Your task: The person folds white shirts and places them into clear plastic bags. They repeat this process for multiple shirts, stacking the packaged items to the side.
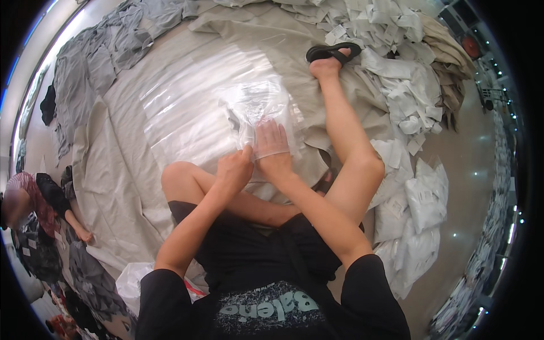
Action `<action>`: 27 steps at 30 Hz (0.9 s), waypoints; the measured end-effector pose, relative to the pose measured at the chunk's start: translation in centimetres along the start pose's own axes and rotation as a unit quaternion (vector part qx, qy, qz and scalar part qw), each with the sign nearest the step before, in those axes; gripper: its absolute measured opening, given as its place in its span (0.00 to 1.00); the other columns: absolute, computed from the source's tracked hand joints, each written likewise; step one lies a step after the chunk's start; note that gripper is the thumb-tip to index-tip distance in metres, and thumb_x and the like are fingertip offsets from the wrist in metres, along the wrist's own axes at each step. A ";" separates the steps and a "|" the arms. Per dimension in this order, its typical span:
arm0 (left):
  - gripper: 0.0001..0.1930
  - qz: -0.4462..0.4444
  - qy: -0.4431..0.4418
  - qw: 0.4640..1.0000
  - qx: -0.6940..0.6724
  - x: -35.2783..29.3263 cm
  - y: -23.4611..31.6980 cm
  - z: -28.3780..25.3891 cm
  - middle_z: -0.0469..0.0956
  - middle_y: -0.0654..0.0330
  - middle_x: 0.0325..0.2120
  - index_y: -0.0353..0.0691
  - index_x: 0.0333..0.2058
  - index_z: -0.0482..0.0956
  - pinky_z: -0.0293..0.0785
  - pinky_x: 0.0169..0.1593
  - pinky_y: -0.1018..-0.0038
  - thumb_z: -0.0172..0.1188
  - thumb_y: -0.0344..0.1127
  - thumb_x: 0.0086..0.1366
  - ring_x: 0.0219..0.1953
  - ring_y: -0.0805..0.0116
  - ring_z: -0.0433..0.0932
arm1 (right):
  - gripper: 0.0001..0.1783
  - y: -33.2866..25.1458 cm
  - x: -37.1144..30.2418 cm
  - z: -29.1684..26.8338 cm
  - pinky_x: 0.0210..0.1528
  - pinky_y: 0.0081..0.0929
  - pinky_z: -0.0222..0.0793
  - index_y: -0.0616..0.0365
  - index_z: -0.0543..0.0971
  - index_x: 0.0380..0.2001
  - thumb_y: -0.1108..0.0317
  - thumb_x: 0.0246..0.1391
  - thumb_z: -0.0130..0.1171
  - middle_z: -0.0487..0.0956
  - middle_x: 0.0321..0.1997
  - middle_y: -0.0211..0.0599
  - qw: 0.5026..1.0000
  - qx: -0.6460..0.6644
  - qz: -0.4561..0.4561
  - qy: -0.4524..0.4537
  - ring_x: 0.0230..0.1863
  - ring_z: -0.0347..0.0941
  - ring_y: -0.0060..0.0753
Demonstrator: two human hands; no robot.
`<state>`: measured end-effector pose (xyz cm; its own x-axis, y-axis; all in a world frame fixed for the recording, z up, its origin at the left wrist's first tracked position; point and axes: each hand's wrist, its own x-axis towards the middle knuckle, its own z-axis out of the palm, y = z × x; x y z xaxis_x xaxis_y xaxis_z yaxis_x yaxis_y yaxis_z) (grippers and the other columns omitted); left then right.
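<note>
Black shirt; clear bag around right fingers, pinched by left fingers

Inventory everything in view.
clear bag: 1, transparent, at hands
film layers: uncountable, clear, beyond hands
cloth: count unclear, beige, underneath
fabric heap: 1, grey, upper left
packages: many, white, right
fabric bundle: 1, brown, upper right
garments: several, dark, lower left
plastic bag: 1, white, lower left
co-worker: 1, black-sleeved, left edge
sandal: 1 clear, black, right foot
shirt: 1, black, lower centre
shorts: 1, black, lap
legs: 2, bare, centre
left hand: 1, bare, pinching bag
right hand: 1, bare, behind film
</note>
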<state>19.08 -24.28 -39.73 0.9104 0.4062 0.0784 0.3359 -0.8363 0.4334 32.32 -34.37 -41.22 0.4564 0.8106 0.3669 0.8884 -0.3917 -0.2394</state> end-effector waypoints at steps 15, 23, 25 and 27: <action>0.08 0.033 0.030 0.998 -0.035 -0.6 -3.0 3.1 0.83 0.50 0.30 0.38 0.39 0.74 0.79 0.36 0.50 0.62 0.33 0.64 0.32 0.44 0.84 | 0.31 0.9 2.4 5.5 0.82 0.67 0.40 0.61 0.74 0.69 0.57 0.66 0.52 0.76 0.70 0.46 0.978 -0.057 -0.159 -0.120 0.81 0.57 0.53; 0.08 -0.027 -0.106 0.992 0.054 0.1 -4.8 5.7 0.84 0.42 0.27 0.35 0.36 0.77 0.81 0.38 0.49 0.62 0.34 0.63 0.33 0.40 0.85 | 0.49 5.7 0.3 7.0 0.85 0.57 0.28 0.62 0.58 0.79 0.35 0.70 0.47 0.56 0.84 0.50 0.996 -0.008 0.064 -0.066 0.86 0.45 0.49; 0.07 -0.006 -0.131 0.990 0.056 -0.4 -5.8 7.0 0.84 0.40 0.28 0.34 0.34 0.78 0.81 0.38 0.48 0.61 0.33 0.63 0.33 0.39 0.86 | 0.50 6.6 0.2 7.8 0.85 0.58 0.32 0.65 0.57 0.78 0.35 0.70 0.48 0.54 0.85 0.52 0.994 -0.007 0.052 -0.091 0.86 0.45 0.50; 0.07 -0.015 -0.115 0.991 0.065 -0.1 -5.3 7.0 0.84 0.39 0.28 0.34 0.34 0.78 0.81 0.38 0.47 0.60 0.32 0.62 0.33 0.38 0.86 | 0.50 7.0 0.2 7.8 0.85 0.58 0.35 0.66 0.57 0.78 0.36 0.70 0.49 0.55 0.84 0.56 0.997 -0.001 0.036 -0.062 0.85 0.47 0.50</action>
<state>18.87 -22.45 -48.34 0.9258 0.3488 -0.1455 0.3775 -0.8716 0.3128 38.26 -33.52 -49.83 0.5086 0.8282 0.2354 0.8542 -0.4510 -0.2589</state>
